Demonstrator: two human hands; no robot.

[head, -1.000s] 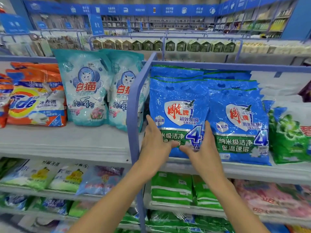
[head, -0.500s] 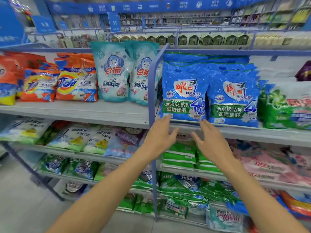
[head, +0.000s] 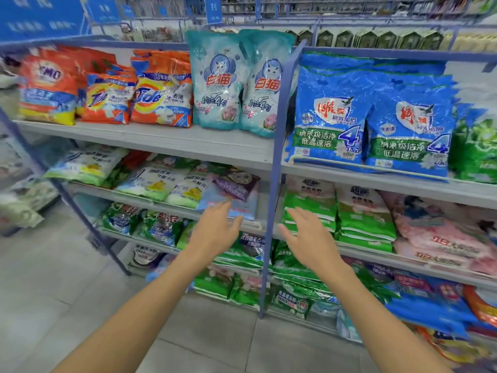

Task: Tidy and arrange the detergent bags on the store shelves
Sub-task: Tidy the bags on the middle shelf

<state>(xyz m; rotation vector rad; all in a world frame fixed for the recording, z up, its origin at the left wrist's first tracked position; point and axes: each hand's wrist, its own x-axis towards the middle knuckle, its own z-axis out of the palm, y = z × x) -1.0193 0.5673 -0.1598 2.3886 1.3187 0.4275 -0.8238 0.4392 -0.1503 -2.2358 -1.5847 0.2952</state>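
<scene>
Both hands are held out with fingers spread and loose, holding nothing: the left hand (head: 212, 232) and the right hand (head: 309, 239) hang in front of the lower shelves. Beyond and above them, two blue detergent bags (head: 329, 114) stand side by side on the top shelf (head: 188, 145), right of the blue upright post (head: 274, 184).

a shop: tiered metal shelves (head: 166, 142) hold rows of branded detergent bags (head: 329, 114) facing an aisle, blue signs (head: 40, 17) hang overhead, more stocked racks (head: 376, 40) stand behind, and the floor (head: 48, 278) is pale tile.
</scene>
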